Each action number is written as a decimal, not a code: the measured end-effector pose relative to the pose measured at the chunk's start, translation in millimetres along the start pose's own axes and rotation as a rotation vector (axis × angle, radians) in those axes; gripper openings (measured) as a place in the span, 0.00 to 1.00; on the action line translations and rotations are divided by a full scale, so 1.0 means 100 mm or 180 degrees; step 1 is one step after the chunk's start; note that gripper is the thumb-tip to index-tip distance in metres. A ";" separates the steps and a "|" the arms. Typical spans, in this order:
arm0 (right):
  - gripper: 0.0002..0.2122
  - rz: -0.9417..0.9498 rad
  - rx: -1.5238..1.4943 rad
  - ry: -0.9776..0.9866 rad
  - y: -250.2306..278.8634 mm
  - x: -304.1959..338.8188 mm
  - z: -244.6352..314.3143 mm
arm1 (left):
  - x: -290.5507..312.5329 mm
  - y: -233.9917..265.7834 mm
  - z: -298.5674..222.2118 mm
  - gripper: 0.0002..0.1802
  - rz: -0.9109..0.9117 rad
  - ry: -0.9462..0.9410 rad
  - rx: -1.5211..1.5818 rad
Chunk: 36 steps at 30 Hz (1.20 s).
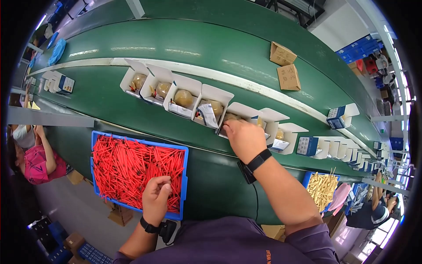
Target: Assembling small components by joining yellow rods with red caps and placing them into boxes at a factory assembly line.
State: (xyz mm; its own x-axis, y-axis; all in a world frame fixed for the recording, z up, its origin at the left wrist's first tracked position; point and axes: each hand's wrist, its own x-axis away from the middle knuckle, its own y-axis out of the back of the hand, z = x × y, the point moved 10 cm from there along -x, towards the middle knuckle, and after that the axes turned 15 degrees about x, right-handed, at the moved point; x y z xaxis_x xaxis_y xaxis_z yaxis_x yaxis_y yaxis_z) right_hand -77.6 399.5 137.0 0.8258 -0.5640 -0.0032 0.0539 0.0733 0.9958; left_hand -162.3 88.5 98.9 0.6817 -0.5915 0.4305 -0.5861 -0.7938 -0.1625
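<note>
My left hand (156, 193) rests in a blue tray (95, 137) heaped with thin red sticks (127, 165), its fingers curled on some of them. My right hand (244, 137) reaches forward onto the green conveyor belt (211, 48) and covers an open white box (239, 112) in a row of such boxes; whether it holds anything is hidden. Each open box holds a round tan object (183, 97) and a folded paper.
More white and blue boxes (338, 116) run along the belt to the right. Two brown cartons (284, 66) sit on the far belt. A second blue tray of pale sticks (322, 188) stands at right. Other people work at the left (35, 158) and lower right (373, 211).
</note>
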 end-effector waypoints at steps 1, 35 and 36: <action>0.07 0.0103 0.0075 0.0024 -0.05 -0.01 0.01 | -0.01 0.08 0.01 0.12 -0.0076 -0.0050 -0.0088; 0.11 -0.0340 0.0184 -0.3201 0.12 3.71 -3.45 | -0.15 -0.31 0.06 0.10 0.1360 -0.1458 -0.4610; 0.11 -0.0321 0.0145 -0.3123 0.07 3.65 -3.46 | -0.11 -0.30 0.01 0.09 0.1294 -0.1395 -0.4472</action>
State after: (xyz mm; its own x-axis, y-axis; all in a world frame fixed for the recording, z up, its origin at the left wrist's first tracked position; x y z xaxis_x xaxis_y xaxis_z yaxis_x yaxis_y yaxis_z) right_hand 418.4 478.4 111.5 -0.0145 -0.9994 -0.0319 0.0599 -0.0327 0.9977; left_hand -152.3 118.7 98.2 0.3009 -0.9239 0.2365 -0.5156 0.0510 0.8553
